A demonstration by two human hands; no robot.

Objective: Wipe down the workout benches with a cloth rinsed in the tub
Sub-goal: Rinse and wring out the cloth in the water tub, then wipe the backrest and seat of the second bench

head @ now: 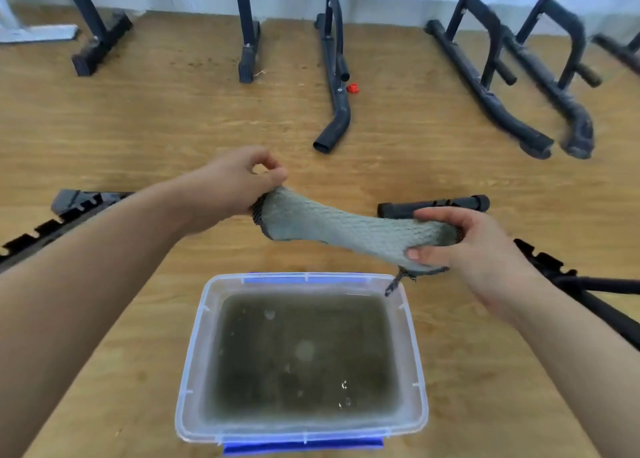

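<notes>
**Cloth stretched above the rinse tub**

Your left hand (239, 184) and right hand (460, 246) each grip one end of the grey cloth (346, 231), fingers (273, 177) curled round it. You hold it above the far rim of the tub (194, 371), probably so that drips fall into the murky water.

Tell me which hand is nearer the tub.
Right. The right hand is just above the far right corner of the tub, gripping the cloth; the left hand holds the other end, beyond the far rim.
</notes>
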